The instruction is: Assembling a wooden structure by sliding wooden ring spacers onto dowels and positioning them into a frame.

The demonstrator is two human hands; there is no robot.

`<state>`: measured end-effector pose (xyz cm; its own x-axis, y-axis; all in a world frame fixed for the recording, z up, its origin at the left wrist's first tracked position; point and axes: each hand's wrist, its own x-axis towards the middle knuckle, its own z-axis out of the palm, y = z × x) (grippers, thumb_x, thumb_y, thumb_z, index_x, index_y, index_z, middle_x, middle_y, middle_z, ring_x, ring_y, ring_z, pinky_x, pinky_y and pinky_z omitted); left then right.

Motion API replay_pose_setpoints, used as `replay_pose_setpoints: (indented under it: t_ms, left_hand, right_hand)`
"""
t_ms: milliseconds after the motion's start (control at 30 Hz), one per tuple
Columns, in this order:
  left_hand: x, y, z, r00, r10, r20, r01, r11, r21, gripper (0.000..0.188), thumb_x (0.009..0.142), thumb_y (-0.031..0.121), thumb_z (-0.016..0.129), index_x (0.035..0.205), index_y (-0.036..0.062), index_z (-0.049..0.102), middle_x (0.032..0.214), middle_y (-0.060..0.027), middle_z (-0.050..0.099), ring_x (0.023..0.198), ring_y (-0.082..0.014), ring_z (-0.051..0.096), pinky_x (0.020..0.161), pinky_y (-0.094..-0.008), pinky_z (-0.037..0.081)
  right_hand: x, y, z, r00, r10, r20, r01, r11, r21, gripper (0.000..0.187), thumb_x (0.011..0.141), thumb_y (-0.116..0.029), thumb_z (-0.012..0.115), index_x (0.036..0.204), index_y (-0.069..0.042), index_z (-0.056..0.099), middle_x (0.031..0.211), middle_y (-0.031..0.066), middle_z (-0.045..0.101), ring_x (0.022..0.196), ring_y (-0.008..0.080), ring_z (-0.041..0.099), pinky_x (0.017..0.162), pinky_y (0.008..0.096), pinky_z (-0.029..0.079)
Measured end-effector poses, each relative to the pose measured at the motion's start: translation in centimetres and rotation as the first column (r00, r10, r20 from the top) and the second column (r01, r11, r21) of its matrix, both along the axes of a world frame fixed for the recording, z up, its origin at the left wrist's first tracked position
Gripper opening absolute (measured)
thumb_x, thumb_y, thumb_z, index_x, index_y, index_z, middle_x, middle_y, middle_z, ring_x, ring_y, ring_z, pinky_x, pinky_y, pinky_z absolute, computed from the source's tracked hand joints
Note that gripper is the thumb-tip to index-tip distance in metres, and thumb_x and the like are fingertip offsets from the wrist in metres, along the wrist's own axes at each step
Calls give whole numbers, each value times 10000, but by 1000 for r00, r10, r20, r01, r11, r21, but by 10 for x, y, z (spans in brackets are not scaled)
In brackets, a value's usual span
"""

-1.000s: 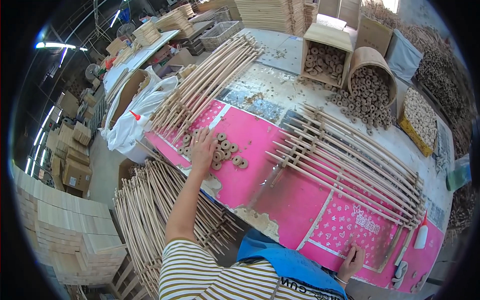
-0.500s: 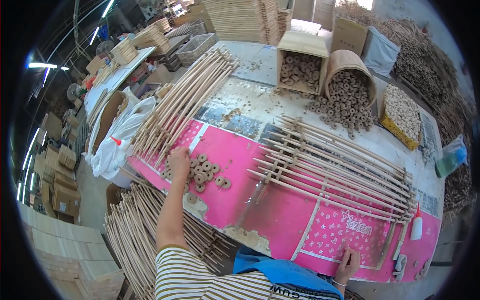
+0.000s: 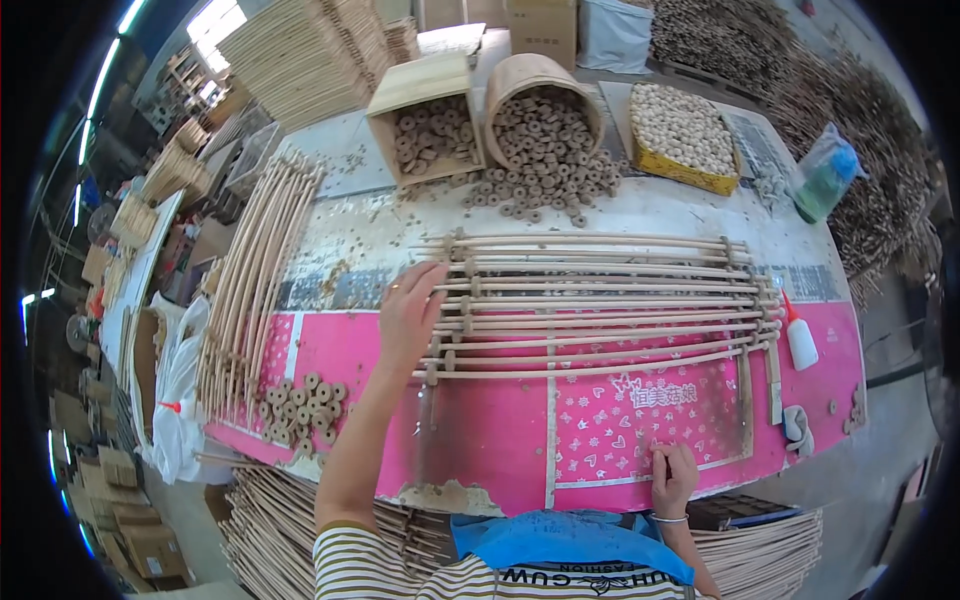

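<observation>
A row of thin wooden rods [image 3: 600, 302] lies crosswise on the table, with round wooden rings [image 3: 466, 312] near both ends. My left hand [image 3: 410, 305] is at the left ends of the rods, fingers bent together by the upper rings; anything between its fingertips is hidden. Over the pink patterned sheet [image 3: 600, 440], close to the front edge, my right hand [image 3: 674, 476] is curled closed, and its contents cannot be made out. To the left of my left forearm lies a loose pile of wooden rings [image 3: 302, 408].
More rods [image 3: 255, 280] lie at the left. At the back stand a wooden box [image 3: 420, 85] and a round tub [image 3: 520, 70], both with rings, beside a yellow tray [image 3: 690, 178] of pale beads. A glue bottle [image 3: 800, 342] and a grey cloth [image 3: 797, 430] lie right.
My left hand has moved from the ring pile to the left ends of the rods. My right hand stays near the front edge, closed. The view has turned to the right.
</observation>
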<state>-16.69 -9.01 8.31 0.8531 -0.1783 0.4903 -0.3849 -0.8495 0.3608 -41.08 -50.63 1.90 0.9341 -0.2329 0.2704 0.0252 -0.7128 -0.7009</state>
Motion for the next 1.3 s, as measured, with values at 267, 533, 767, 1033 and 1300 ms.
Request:
replay_pose_setpoints:
  t_ms: [267, 533, 767, 1033, 1300]
  left_hand:
    - [103, -85, -3, 948, -294, -124, 303, 951, 58, 359, 907, 121, 730, 1263, 143, 687, 1208, -94, 722, 1150, -349, 659, 980, -467, 506]
    - [169, -107, -35, 815, -456, -357, 489, 872, 4, 376, 820, 182, 819, 1161, 122, 672, 1143, -114, 718, 1117, -376, 670, 937, -468, 534]
    - [181, -124, -47, 771, -414, -484, 445, 894, -56, 325, 885, 274, 789, 1153, 109, 708, 1137, -120, 713, 1089, -358, 684, 917, -443, 534]
    - [190, -128, -51, 776, -431, -461, 479, 878, -15, 261, 884, 242, 778, 1070, 61, 753, 1091, -133, 698, 1024, -356, 681, 885, -433, 531]
    - [187, -121, -40, 732, -532, -426, 432, 846, -314, 191, 905, 164, 757, 1005, 2, 745, 1026, -125, 661, 923, -308, 661, 842, -389, 518]
  right_hand:
    - [0, -2, 4, 1000, -11, -22, 11, 999, -35, 55, 882, -52, 743, 935, -61, 735, 772, 109, 592, 726, 304, 612, 651, 417, 462]
    - [4, -3, 8, 997, 28, -74, -29, 999, -13, 111, 883, -121, 760, 992, -97, 759, 821, 85, 648, 776, 290, 650, 692, 412, 489]
    - [-1, -5, 9, 997, -17, -78, 12, 998, -62, 114, 890, -151, 763, 995, -107, 764, 830, 86, 649, 773, 287, 647, 679, 412, 491]
    - [0, -5, 10, 995, -11, -101, 7, 999, -42, 113, 882, -149, 769, 988, -108, 769, 829, 84, 657, 760, 282, 641, 674, 410, 492]
    - [5, -5, 6, 998, 17, -56, -19, 999, -41, 99, 871, -119, 770, 966, -91, 769, 824, 87, 668, 763, 291, 651, 687, 411, 496]
